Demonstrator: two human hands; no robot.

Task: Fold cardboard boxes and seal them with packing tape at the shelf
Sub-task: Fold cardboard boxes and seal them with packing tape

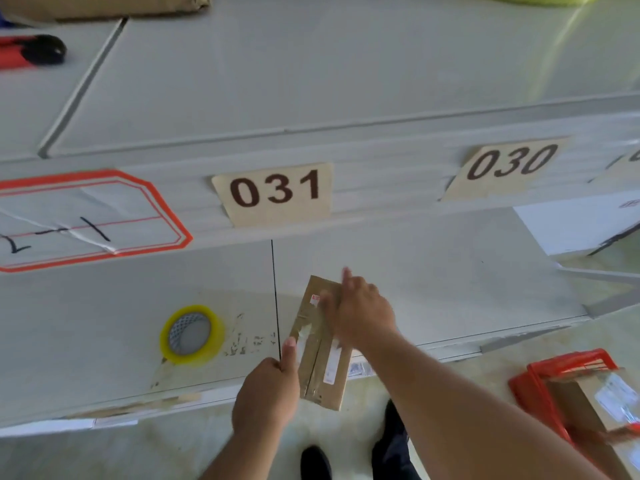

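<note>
Pressing tape flat looks like the step in hand. A small cardboard box [320, 344] lies on the lower shelf [433, 271], its near end overhanging the shelf's front edge, with the two top flaps meeting along a centre seam and shiny tape already over part of it. The right hand [360, 310] lies on the far half of the box, fingers stretched out fairly straight and pushing down on the top; it is blurred, so I cannot tell exactly how each finger sits. The left hand [273, 386] steadies the near left side, thumb up along the box's edge and the other fingers curled; whether they wrap under the box is hidden. A roll of packing tape [191, 335] stands on the shelf to the left, near but apart from the box. Next, I judge, the seam needs rubbing down to its ends, then another strip from the roll if any flap still lifts.
</note>
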